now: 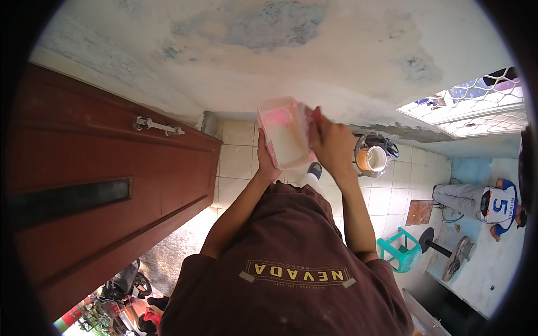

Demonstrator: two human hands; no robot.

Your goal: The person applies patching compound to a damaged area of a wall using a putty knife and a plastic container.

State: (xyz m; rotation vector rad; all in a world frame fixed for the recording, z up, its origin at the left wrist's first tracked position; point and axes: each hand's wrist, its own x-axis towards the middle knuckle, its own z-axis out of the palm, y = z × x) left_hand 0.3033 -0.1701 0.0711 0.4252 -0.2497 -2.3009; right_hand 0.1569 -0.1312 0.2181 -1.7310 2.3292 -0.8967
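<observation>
My left hand (267, 158) grips a rectangular see-through plastic tub (290, 147) from its left side, fingers curled under it. Whitish paste or liquid covers the bottom of the tub, and pink smears mark its inner wall. At the tub's right rim is my right hand (334, 144), closed around a flat, red-handled tool (309, 116) that is blurred by motion; its exact kind is unclear. Ahead of both hands rises a wall (347, 67) with patchy grey and whitish coating.
A reddish-brown door (84, 162) with a handle (159, 126) stands left. An orange-and-white bucket (372, 159) sits on the tiled floor (235, 159) at right. Farther right are a green stool (401, 250), a person (493, 204) near another wall, and a grille window (471, 106).
</observation>
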